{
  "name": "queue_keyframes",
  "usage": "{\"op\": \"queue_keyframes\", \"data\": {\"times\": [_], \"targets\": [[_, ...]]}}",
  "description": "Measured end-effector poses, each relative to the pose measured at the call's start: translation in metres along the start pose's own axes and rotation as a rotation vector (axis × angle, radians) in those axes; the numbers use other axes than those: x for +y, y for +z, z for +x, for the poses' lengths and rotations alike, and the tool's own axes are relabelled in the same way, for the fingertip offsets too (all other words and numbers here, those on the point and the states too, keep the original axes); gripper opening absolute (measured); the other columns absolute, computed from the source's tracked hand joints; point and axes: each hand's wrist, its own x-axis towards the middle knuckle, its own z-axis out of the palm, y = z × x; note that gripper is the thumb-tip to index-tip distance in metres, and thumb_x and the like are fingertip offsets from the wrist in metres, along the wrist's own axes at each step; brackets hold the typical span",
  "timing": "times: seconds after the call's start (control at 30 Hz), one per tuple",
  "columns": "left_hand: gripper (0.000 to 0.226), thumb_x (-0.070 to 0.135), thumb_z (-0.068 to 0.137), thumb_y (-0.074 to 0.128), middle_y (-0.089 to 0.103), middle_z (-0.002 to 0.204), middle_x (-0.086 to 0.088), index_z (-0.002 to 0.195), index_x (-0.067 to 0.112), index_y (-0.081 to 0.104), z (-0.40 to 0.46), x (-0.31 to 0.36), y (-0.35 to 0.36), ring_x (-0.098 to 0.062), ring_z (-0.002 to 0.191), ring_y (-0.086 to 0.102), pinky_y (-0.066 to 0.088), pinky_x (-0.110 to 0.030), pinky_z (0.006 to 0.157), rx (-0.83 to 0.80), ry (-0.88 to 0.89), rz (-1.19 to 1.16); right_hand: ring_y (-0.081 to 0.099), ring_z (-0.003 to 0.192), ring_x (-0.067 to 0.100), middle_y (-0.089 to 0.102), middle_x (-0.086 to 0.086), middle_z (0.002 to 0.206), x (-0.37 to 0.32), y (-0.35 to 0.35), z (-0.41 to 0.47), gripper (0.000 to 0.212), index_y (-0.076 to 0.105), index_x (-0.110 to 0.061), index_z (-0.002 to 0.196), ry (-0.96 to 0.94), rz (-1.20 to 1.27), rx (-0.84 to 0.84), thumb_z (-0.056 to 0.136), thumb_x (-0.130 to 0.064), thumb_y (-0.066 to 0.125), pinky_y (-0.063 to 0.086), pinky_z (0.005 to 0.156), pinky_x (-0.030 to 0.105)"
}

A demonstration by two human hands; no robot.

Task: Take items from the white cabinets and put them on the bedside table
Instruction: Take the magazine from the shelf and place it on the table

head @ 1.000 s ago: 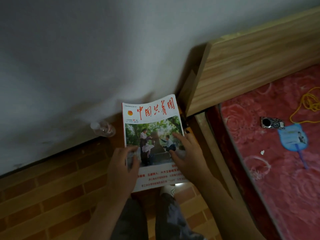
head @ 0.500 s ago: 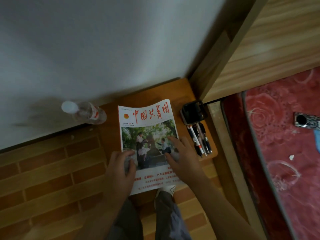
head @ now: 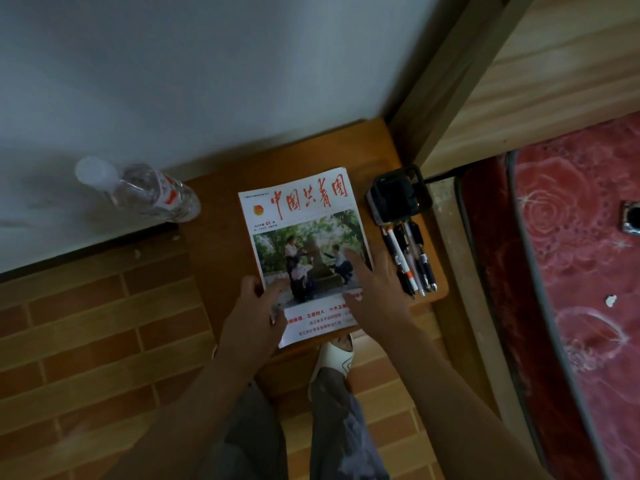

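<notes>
A magazine [head: 304, 233] with a white cover, red characters and a photo lies on the small wooden bedside table [head: 221, 244]. My left hand [head: 254, 317] grips its near left edge, thumb on the cover. My right hand [head: 375, 292] rests flat on the magazine's near right part, fingers straight. A black pen holder [head: 398, 199] and several pens [head: 410, 261] lie on the table right of the magazine. A clear water bottle [head: 145, 190] stands at the table's far left corner.
A grey wall runs behind the table. The wooden headboard [head: 540, 81] and the bed with its red patterned cover [head: 571, 271] lie to the right. Brick-pattern floor [head: 86, 341] spreads to the left. My foot in a white slipper [head: 334, 355] stands below the table's edge.
The view has tilted down and right, so the table, pens and bottle came into sight. The magazine has come down onto the table under both hands.
</notes>
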Motion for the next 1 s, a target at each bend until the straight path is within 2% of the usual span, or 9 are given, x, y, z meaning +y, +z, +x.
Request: {"op": "queue_keyframes", "data": {"times": [0.03,0.1,0.23,0.3,0.4,0.6,1.0], "targets": [[0.054,0.024,0.095,0.068,0.036,0.135,-0.007,0.145,0.031,0.049,-0.001,-0.002,-0.001,-0.022,0.095,0.059,0.049,-0.017,0.076,0.012,0.000,0.032,0.020,0.153,0.035,0.009,0.006,0.166,-0.001,0.002,-0.005,0.075,0.030,-0.032,0.159,0.008,-0.040,0.026,0.096,-0.029,0.071,0.039,0.118,0.054],[0.057,0.024,0.087,0.076,0.028,0.155,-0.010,0.140,0.031,0.054,-0.005,-0.001,-0.004,-0.036,0.133,0.042,0.053,-0.041,0.098,0.040,-0.011,0.103,0.015,0.155,0.034,0.010,0.007,0.168,-0.003,0.005,-0.014,0.071,0.038,-0.028,0.156,0.019,-0.078,0.077,0.095,-0.030,0.073,0.031,0.123,0.054],[0.062,0.032,0.085,0.079,0.018,0.167,-0.009,0.142,0.029,0.056,-0.001,-0.001,-0.011,-0.037,0.151,0.020,0.040,-0.055,0.112,0.025,0.124,0.228,0.018,0.154,0.028,0.019,0.002,0.167,-0.011,0.013,-0.022,0.071,0.043,-0.023,0.154,-0.125,-0.032,0.097,0.092,-0.027,0.077,0.028,0.124,0.049],[0.069,0.038,0.087,0.078,0.014,0.170,-0.006,0.150,0.031,0.048,0.006,-0.003,-0.012,-0.035,0.155,0.011,0.032,-0.057,0.118,-0.008,0.191,0.248,0.017,0.156,0.026,0.019,0.001,0.168,-0.016,0.018,-0.019,0.077,0.037,-0.025,0.158,-0.192,-0.014,0.056,0.092,-0.028,0.077,0.026,0.126,0.045],[0.075,0.048,0.091,0.072,0.005,0.172,0.000,0.156,0.036,0.037,0.017,-0.003,-0.014,-0.032,0.157,0.002,0.022,-0.056,0.122,-0.067,0.226,0.254,0.006,0.160,0.027,0.009,0.002,0.173,-0.019,0.023,-0.010,0.083,0.027,-0.024,0.163,-0.225,-0.055,-0.002,0.095,-0.033,0.073,0.016,0.129,0.046],[0.074,0.054,0.090,0.071,0.004,0.172,0.003,0.155,0.036,0.040,0.024,0.001,-0.004,-0.032,0.157,0.000,0.023,-0.056,0.122,-0.067,0.242,0.250,0.000,0.161,0.023,0.004,-0.004,0.174,-0.008,0.025,-0.004,0.079,0.031,-0.024,0.162,-0.207,-0.051,0.016,0.095,-0.030,0.074,0.011,0.129,0.045],[0.076,0.050,0.089,0.074,0.003,0.172,0.004,0.155,0.036,0.040,0.027,0.027,0.007,-0.030,0.158,-0.003,0.023,-0.057,0.124,-0.073,0.251,0.224,0.000,0.160,0.020,0.007,-0.006,0.174,0.018,0.015,-0.011,0.081,0.030,-0.026,0.162,-0.191,-0.024,0.039,0.094,-0.032,0.074,0.013,0.130,0.043]]}}
